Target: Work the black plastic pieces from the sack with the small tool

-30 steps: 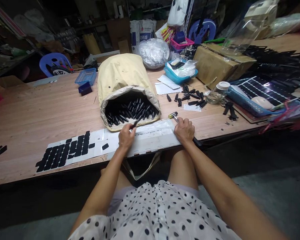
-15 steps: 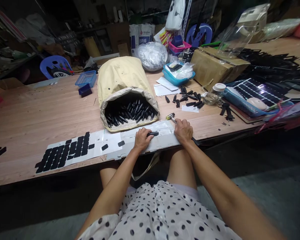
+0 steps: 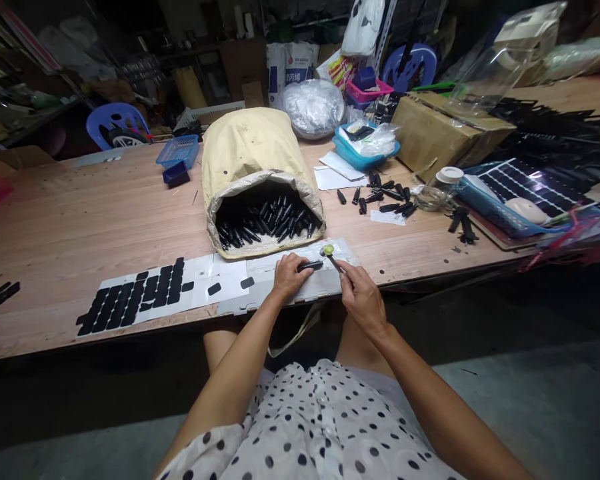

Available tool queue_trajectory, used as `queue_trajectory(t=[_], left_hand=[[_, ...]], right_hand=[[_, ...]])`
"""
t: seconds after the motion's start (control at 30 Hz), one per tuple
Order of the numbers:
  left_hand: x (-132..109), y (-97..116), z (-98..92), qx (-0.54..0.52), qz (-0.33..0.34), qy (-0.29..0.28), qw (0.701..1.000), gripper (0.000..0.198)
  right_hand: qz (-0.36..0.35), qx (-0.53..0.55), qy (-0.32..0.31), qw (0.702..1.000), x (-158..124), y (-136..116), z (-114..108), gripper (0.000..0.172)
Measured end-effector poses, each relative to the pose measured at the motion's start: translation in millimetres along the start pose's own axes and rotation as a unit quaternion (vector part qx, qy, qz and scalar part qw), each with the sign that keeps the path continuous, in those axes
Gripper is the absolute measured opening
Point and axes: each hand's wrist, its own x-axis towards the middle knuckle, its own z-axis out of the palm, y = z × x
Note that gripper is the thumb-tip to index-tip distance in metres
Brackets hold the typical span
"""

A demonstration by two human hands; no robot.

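Note:
My left hand (image 3: 287,275) is closed on a small black tube-shaped part (image 3: 310,265), which lies level over a clear plastic sheet (image 3: 285,260) at the table's near edge. My right hand (image 3: 363,299) grips a small hammer (image 3: 330,255) by its handle, with the head raised just right of the part's end. Behind both hands a yellow paper sack (image 3: 253,173) lies on its side, its open mouth full of the same black parts (image 3: 267,223).
A white sheet with rows of black stickers (image 3: 137,297) lies to the left on the wooden table (image 3: 80,220). Loose black parts (image 3: 380,193), a cardboard box (image 3: 440,130), blue trays (image 3: 363,150) and a glass jar (image 3: 430,193) crowd the right side.
My left hand took a black part from the sack's mouth and brought it right, down to the sheet. My right hand lifted the hammer off the table and swung its head up to the part.

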Motion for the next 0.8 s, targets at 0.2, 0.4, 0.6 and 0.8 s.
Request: queue_trajectory(t=[0.2,0.4,0.6,0.8], left_hand=[[0.0,2.7,0.2,0.001,-0.008,-0.005,1.0,0.017],[0.3,2.3,3.5,0.006,-0.008,0.007,1.0,0.016],[0.3,1.1,4.7,0.003,-0.005,0.006,1.0,0.015],[0.3,-0.2,2.7,0.0,0.009,0.005,1.0,0.016]], right_hand=[[0.007,-0.026,-0.029,0.999,-3.0,-4.0,2.3,0.042],[-0.013,-0.003,-0.027,1.0,-5.7,-13.8,8.1,0.042],[-0.004,-0.057,-0.027,0.998,0.1,-2.7,10.8,0.042],[0.091,-0.189,0.001,0.978,52.4,33.8,-5.8,0.04]])
